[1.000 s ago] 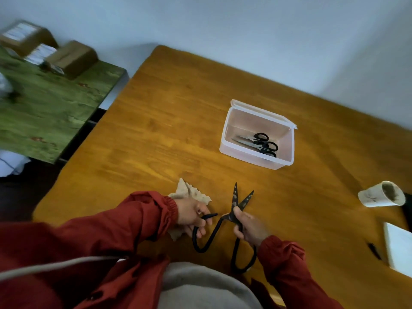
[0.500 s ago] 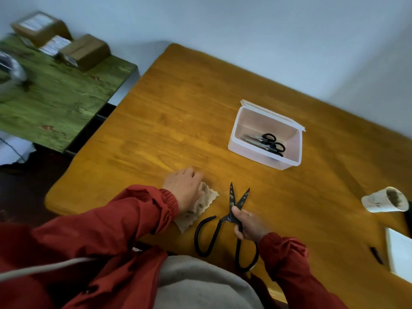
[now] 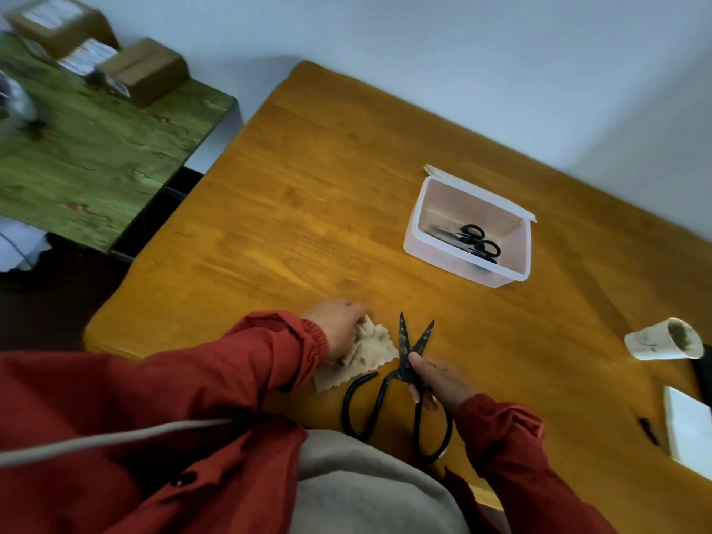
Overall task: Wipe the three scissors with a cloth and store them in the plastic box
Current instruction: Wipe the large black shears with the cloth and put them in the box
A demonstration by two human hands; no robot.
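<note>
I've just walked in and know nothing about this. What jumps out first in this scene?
A big pair of black scissors, blades parted, is held by the right hand near the front edge of the orange wooden table. Just left, the left hand clutches a crumpled tan cloth. Farther back stands an open plastic box with smaller black-handled scissors inside.

L hand (image 3: 339,327) sits lower centre of frame, knuckles up, fingers curled down into the cloth (image 3: 375,354) & bunching it. L forearm, in a red sleeve (image 3: 239,364), comes in from lower left. R hand (image 3: 437,381) is just right of it, thumb & fingers pinching the scissors (image 3: 403,341) near the pivot (fingertips partly hidden). R forearm enters from bottom right, wrist angled toward frame centre.
</note>
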